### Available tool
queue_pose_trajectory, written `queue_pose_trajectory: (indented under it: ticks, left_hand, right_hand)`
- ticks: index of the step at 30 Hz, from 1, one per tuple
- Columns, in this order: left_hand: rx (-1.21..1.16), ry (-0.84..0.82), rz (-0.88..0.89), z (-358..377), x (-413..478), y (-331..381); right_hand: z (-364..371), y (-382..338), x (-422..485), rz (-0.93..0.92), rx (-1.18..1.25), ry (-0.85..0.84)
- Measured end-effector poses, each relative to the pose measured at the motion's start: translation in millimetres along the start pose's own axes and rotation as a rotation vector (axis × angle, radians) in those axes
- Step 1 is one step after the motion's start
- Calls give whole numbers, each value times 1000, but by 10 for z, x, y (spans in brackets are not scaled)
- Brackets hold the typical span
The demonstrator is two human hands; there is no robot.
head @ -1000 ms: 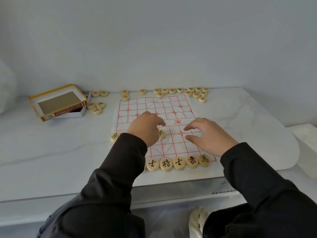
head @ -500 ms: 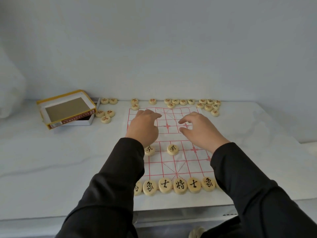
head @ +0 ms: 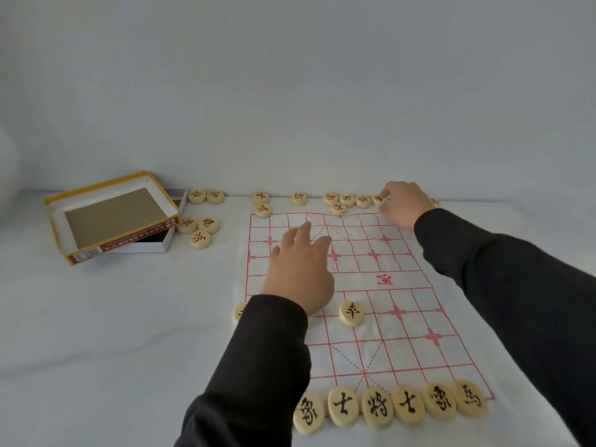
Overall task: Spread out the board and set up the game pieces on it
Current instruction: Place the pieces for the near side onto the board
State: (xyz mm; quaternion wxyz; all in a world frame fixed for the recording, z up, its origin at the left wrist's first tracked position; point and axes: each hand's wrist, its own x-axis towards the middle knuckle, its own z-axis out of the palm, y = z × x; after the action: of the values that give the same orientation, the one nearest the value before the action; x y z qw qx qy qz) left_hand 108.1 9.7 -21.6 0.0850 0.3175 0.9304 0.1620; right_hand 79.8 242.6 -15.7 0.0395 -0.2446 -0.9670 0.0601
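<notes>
Pinching is what the right hand (head: 403, 201) is doing up at the far edge. Its fingers are curling round a red-lettered piece (head: 380, 199), the one sitting at the right end of a red cluster (head: 346, 200) lying just past the board's far edge. The left hand (head: 300, 269) isn't gripping anything. It's hanging palm-down over the far-left part of the board (head: 387, 343) with its fingers loosely spread, and it's hard to say whether it's actually touching the sheet.

The board is lying flat and unfolded on the white table (head: 113, 317), red grid facing up and looking a bit wrinkly. Along its near edge a black-lettered row (head: 377, 409) is sitting side by side with six pieces showing, and the left sleeve (head: 258, 366) is covering anything further left. A lone black piece (head: 351, 313) is sitting on the grid in the near half, just beside the left wrist. A half-hidden piece (head: 240, 312) is peeking out from behind the sleeve at the board's left edge.

More red-lettered ones are lying off the board: a corner pair (head: 263, 210) by the far-left corner, a single piece (head: 299, 199) further along, and five loose pieces (head: 200, 239) next to the open box (head: 151, 246). That box is sitting well left of the board, with its yellow-edged lid (head: 113, 214) leaning tilted on it.
</notes>
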Motion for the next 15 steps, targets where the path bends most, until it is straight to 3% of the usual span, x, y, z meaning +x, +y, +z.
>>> queue_pose_trajectory:
  ticks: [7, 15]
  left_hand:
    - [12, -63, -27, -23, -2, -79]
    - [24, -70, -10, 1, 31, -26]
  right_hand:
    - [195, 79, 377, 105, -17, -16]
    - [341, -2, 445, 97, -95, 152]
